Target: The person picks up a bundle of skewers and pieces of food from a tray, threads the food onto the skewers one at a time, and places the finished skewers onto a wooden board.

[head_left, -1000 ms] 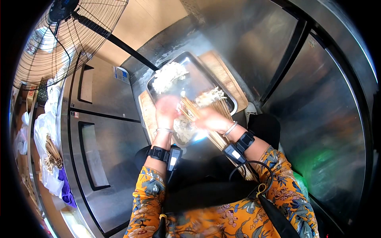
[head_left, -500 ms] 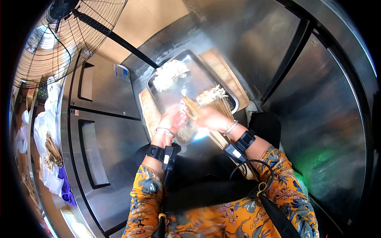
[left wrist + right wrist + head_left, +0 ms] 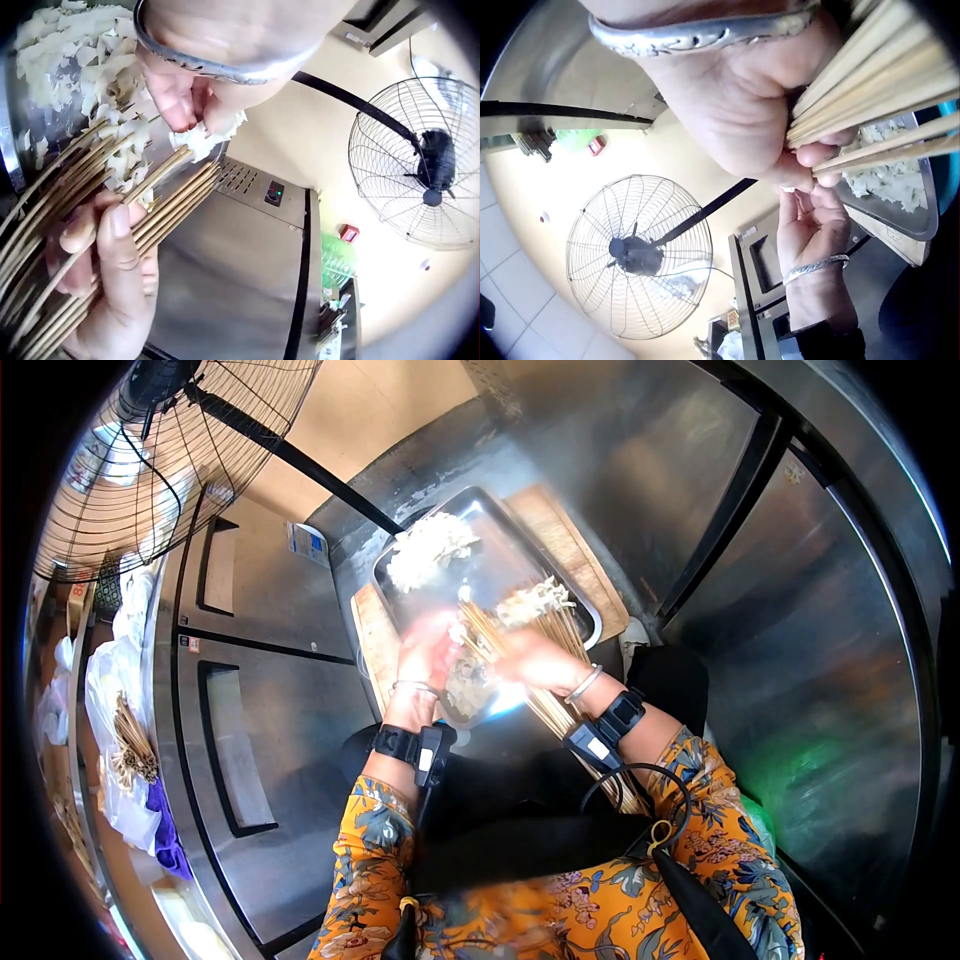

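My right hand (image 3: 535, 660) holds a bundle of thin wooden skewers (image 3: 169, 217), with the thumb and fingers around the sticks. One skewer in the bundle reaches beyond the others. At its tip, my left hand (image 3: 225, 45) pinches a clump of thin white food pieces (image 3: 202, 141) between thumb and fingers. Both hands are over the near end of a metal tray (image 3: 505, 555). A heap of the same white pieces (image 3: 430, 552) lies at the tray's far left. On its right side rest several loaded skewers (image 3: 535, 603), white pieces bunched at their ends.
Wooden boards (image 3: 565, 550) show under the tray. A wire-cage fan (image 3: 190, 460) stands at the upper left, its black pole (image 3: 300, 470) slanting down toward the tray. Steel cabinets (image 3: 270, 760) stand at both sides. More bare skewers (image 3: 130, 745) lie on a plastic bag at the left.
My left hand has shifted slightly around the skewer tips, away from them and back. My right hand keeps the skewer bundle in nearly the same place.
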`<state>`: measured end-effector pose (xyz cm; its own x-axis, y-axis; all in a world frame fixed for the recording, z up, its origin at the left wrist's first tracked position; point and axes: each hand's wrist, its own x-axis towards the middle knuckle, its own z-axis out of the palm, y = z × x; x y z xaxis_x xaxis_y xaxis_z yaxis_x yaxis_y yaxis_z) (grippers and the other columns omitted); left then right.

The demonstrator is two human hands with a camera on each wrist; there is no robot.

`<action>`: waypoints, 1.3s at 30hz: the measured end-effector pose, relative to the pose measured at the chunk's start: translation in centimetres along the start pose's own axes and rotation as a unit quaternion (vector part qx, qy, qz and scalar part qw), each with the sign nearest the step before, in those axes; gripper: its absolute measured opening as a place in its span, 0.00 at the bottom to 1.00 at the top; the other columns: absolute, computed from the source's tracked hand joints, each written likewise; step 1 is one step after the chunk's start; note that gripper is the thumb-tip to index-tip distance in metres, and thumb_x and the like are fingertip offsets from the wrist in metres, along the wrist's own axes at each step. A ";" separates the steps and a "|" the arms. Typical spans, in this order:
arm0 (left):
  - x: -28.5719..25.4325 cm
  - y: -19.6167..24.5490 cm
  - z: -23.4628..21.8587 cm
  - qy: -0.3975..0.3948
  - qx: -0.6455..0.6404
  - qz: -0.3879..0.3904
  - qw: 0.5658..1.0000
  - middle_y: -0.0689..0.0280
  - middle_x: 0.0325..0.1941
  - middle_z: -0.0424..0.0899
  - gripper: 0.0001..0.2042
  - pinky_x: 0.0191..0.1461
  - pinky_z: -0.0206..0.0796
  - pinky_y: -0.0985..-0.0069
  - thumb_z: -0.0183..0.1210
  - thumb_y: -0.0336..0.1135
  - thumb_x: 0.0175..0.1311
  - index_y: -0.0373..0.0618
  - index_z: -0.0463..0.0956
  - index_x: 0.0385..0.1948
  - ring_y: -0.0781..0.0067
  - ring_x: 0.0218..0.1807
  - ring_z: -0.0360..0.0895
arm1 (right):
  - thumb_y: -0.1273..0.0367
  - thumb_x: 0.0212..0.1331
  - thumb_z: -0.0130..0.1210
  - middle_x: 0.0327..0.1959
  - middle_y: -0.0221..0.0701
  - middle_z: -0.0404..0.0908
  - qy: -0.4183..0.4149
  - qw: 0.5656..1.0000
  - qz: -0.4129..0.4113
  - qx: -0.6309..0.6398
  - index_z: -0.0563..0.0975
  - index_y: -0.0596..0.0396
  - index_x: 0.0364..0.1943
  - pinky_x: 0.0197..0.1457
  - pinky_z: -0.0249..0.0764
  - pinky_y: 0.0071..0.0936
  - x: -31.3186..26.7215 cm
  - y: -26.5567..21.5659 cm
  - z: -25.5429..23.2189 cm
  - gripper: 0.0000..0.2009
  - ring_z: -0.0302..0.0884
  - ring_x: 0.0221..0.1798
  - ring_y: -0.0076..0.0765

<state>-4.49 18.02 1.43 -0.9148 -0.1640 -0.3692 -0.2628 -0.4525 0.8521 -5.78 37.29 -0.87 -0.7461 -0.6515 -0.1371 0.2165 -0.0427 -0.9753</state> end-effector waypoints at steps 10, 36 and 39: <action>-0.7 -1.2 1.1 0.036 0.108 0.159 0.981 0.64 0.38 0.79 0.08 0.37 0.70 0.83 0.53 0.26 0.58 0.40 0.73 0.40 0.77 0.37 0.76 | 0.70 0.47 0.55 0.13 0.25 0.71 -0.004 1.000 0.002 0.004 0.73 0.59 0.22 0.18 0.64 0.19 0.0 -0.1 -0.1 0.06 0.68 0.15 0.20; -2.1 -2.6 3.5 0.048 0.109 0.013 0.993 0.68 0.30 0.77 0.06 0.32 0.72 0.85 0.56 0.25 0.55 0.44 0.70 0.32 0.78 0.30 0.76 | 0.69 0.47 0.53 0.19 0.33 0.76 0.061 0.994 -0.060 -0.065 0.76 0.60 0.27 0.26 0.68 0.27 0.1 -0.6 0.5 0.08 0.72 0.21 0.29; -1.6 -2.5 3.8 0.045 0.101 0.026 0.994 0.68 0.30 0.77 0.07 0.31 0.72 0.85 0.57 0.24 0.53 0.44 0.70 0.32 0.79 0.30 0.76 | 0.69 0.47 0.53 0.20 0.36 0.77 0.165 0.961 -0.219 -0.030 0.76 0.59 0.27 0.27 0.69 0.28 0.8 -0.2 1.3 0.08 0.73 0.21 0.30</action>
<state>-3.59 22.73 1.31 -0.8998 -0.2647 -0.3470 -0.2807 -0.2579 0.9245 -5.58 35.85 -0.58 -0.9189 -0.3042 0.2511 -0.1935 -0.2072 -0.9590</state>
